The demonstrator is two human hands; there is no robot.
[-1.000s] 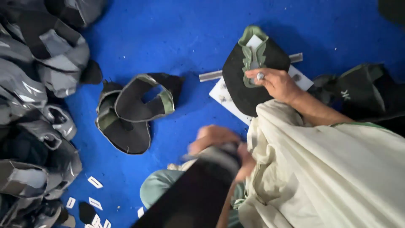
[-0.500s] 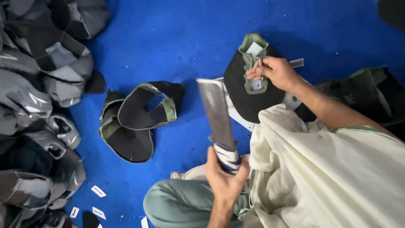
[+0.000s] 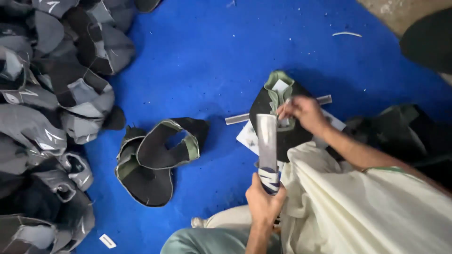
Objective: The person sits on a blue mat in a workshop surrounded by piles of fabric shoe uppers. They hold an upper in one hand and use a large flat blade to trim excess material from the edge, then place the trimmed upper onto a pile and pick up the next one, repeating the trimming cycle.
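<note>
- The black shoe upper is lying flat on the blue floor; it looks soft, light and floppy, best pinned or pinched at its green-lined collar.
- The right hand is pressing fingertips onto that collar, holding nothing.
- The left hand is gripping the wrapped handle of a flat metal blade, stiff and probably sharp.
- Another upper is lying nearby.

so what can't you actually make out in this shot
- Head view: the left hand grips a flat metal blade; its wrapped handle is mostly hidden inside the fist.
- The right hand is motion-blurred on the black shoe upper, so its fingertips' hold is unclear.
- The white paper beneath is mostly covered by that upper.
- The grey upper pile is cut off by the left edge.
</note>
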